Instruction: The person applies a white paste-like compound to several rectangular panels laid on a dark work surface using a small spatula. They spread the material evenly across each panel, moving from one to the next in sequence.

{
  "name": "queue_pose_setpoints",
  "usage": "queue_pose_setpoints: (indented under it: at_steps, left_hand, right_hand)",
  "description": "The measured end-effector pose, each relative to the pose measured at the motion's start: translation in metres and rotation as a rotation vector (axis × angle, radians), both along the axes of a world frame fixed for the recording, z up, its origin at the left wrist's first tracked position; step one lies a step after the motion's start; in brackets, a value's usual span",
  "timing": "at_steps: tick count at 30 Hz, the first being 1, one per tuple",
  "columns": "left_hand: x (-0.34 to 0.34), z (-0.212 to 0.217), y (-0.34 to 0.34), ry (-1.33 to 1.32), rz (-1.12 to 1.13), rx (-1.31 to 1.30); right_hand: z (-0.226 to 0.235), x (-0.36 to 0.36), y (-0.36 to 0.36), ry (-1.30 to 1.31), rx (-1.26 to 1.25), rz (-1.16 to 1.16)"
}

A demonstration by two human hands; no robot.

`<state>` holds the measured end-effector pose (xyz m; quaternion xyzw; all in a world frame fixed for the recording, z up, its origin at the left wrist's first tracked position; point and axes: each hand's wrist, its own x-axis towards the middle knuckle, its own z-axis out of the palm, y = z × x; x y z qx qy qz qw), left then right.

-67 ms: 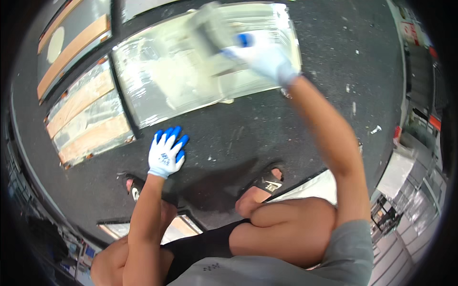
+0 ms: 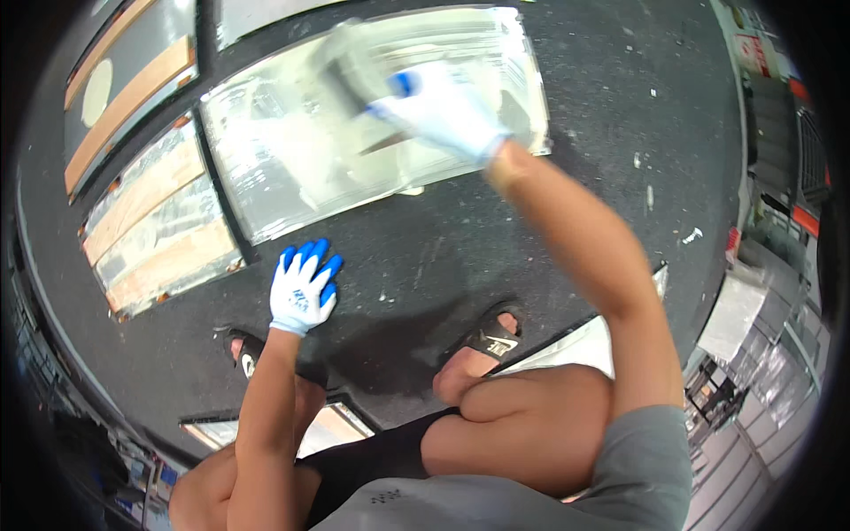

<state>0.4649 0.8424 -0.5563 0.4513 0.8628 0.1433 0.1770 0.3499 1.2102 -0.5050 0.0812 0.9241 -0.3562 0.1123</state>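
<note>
My right hand (image 2: 443, 113), in a white and blue glove, is closed around a trowel (image 2: 348, 73) that motion blurs. Its flat grey blade is over a large rectangular panel (image 2: 266, 190) smeared with pale, creamy paste. Whether the blade touches the paste I cannot tell. Streaks and ridges run through the coating, thickest at the far right. My left hand (image 2: 302, 288), gloved alike, rests on the dark floor (image 2: 398, 257) just short of the panel's near edge, its fingers spread and nothing in it.
Left of the panel lie a smaller panel with wooden strips (image 2: 159, 217) and, beyond it, another stripped panel (image 2: 133, 84) bearing a pale oval patch. More panels lie beside my sandalled feet, including a white one (image 2: 567, 350). Shelving and stacked goods (image 2: 744, 310) line the right side.
My right hand and the trowel have swept left across the panel. My left hand stays planted on the floor; the whole view has shifted slightly.
</note>
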Motion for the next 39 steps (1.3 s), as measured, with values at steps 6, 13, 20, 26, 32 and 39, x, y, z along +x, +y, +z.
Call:
queue_pose_setpoints:
  at_steps: [6, 13, 20, 26, 32, 39]
  left_hand:
    - [0.001, -0.001, -0.002, -0.002, -0.013, 0.006]
    - [-0.005, -0.005, 0.000, -0.044, 0.005, -0.010]
    - [-0.005, -0.007, -0.001, -0.072, 0.022, 0.021]
    - [-0.005, -0.009, -0.002, -0.089, 0.021, 0.045]
    - [-0.006, -0.005, -0.001, -0.089, 0.024, 0.020]
    - [-0.006, -0.004, -0.001, -0.082, 0.031, 0.034]
  right_hand:
    - [-0.028, 0.011, 0.024, -0.145, 0.188, -0.196]
    - [0.012, 0.072, 0.178, -0.218, 0.126, -0.558]
    - [0.036, 0.048, 0.204, -0.032, 0.344, -0.512]
    - [0.031, -0.002, 0.161, -0.056, 0.759, -0.297]
    - [0.004, 0.024, 0.097, 0.062, 0.848, -0.005]
    - [-0.003, 0.021, 0.118, 0.183, 0.851, -0.142]
